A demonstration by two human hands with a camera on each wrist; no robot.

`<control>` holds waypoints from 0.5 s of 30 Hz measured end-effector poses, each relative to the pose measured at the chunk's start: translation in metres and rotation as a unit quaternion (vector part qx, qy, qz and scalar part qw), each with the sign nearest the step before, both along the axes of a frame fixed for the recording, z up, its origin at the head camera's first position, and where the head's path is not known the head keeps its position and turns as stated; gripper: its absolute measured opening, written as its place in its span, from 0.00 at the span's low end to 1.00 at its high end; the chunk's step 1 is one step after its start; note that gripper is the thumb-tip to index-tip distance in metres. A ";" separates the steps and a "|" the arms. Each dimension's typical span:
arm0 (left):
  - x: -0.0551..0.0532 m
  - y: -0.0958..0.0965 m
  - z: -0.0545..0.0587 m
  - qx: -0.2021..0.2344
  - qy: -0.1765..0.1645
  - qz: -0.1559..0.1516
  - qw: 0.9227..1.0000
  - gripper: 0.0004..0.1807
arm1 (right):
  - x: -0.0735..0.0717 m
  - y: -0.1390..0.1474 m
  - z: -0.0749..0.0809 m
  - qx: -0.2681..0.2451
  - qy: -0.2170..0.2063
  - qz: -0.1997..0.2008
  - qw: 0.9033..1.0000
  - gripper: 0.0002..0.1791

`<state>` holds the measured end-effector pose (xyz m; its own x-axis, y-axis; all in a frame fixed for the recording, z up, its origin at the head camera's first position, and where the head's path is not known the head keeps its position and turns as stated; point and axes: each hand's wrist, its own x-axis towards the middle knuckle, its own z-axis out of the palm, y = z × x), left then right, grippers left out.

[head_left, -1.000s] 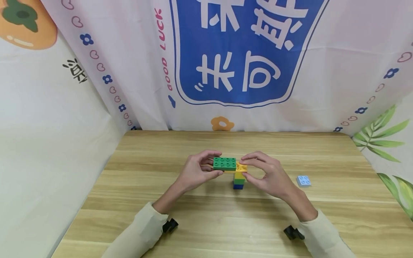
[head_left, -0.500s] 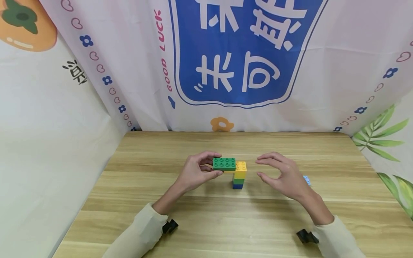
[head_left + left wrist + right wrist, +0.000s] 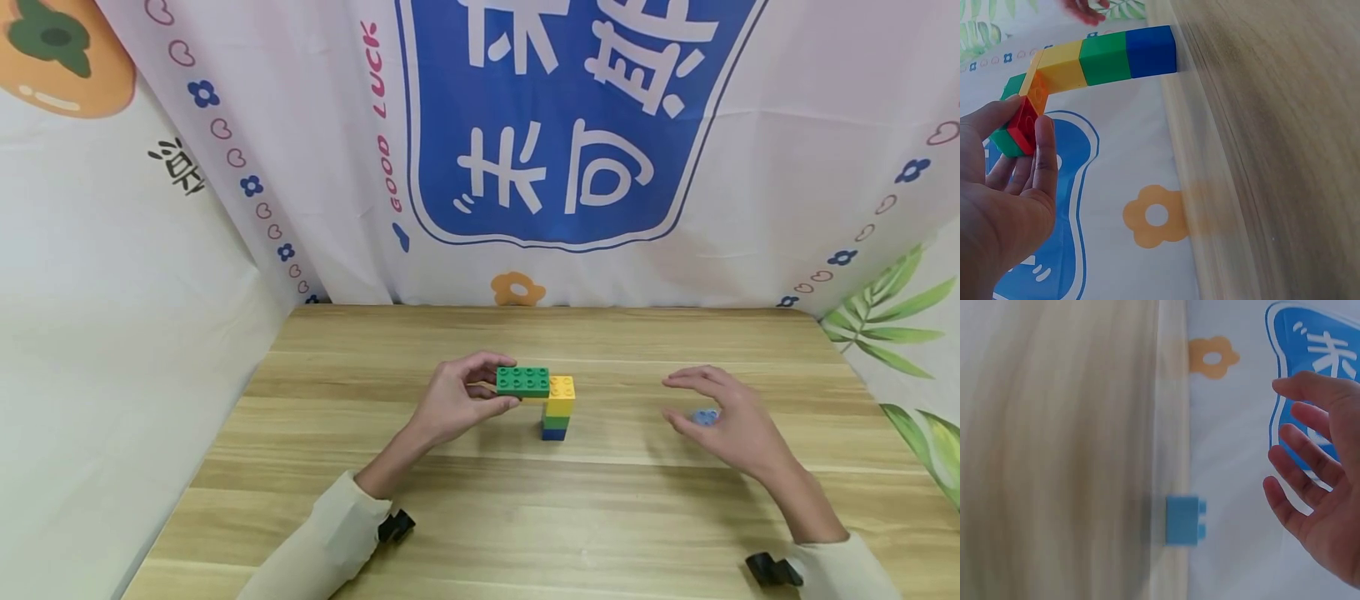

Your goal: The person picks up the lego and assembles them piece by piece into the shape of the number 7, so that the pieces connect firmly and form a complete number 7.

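Observation:
A tower of toy building bricks stands on the table, with a blue brick (image 3: 554,434) at the bottom, then a green one (image 3: 1104,59) and a yellow one (image 3: 1062,64). From its top, a yellow-orange brick (image 3: 1036,94) juts left, bearing a long green brick (image 3: 522,382) above and a red brick (image 3: 1022,128) below. My left hand (image 3: 450,404) pinches this overhanging end between thumb and fingers. To the right, my right hand (image 3: 731,421) hovers with fingers spread and nothing in them. A light blue brick (image 3: 703,416) lies just beyond its thumb, partly covered in the head view.
The wooden table (image 3: 480,525) ends at a back edge against a printed cloth (image 3: 337,208). Another white cloth hangs at the left side. Black wrist devices (image 3: 396,526) sit at both cuffs.
My right hand has left the top of the tower and moved right, towards the light blue brick. The left hand keeps its grip on the overhanging end.

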<state>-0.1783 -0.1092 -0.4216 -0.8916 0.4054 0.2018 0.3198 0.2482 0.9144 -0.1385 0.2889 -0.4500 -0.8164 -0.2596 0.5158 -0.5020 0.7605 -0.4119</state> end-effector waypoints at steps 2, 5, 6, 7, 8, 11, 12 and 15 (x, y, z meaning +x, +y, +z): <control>0.000 0.000 0.001 -0.001 -0.001 0.001 1.000 0.24 | 0.001 0.007 -0.002 0.007 -0.012 -0.004 1.000 0.25; 0.000 0.000 0.002 -0.002 -0.002 0.001 1.000 0.25 | 0.001 0.017 -0.003 0.021 -0.035 -0.005 0.999 0.27; 0.000 0.000 0.002 -0.002 -0.004 0.001 1.000 0.25 | 0.001 0.021 -0.003 0.025 -0.047 -0.005 0.999 0.28; 0.001 0.000 0.002 -0.002 -0.004 0.002 1.000 0.25 | 0.000 0.024 -0.003 0.028 -0.058 -0.005 0.998 0.29; 0.001 0.000 0.003 -0.002 -0.005 0.001 1.000 0.25 | 0.000 0.028 -0.004 0.032 -0.067 -0.004 0.997 0.30; 0.001 0.000 0.004 -0.001 -0.005 0.000 1.000 0.25 | -0.002 0.039 -0.006 0.042 -0.096 0.001 0.994 0.31; 0.001 0.000 0.004 0.000 -0.004 0.000 1.000 0.25 | -0.003 0.042 -0.007 0.047 -0.104 0.002 0.994 0.32; 0.002 0.000 0.005 0.002 0.002 -0.003 1.000 0.25 | -0.004 0.050 -0.010 0.057 -0.129 0.009 0.990 0.33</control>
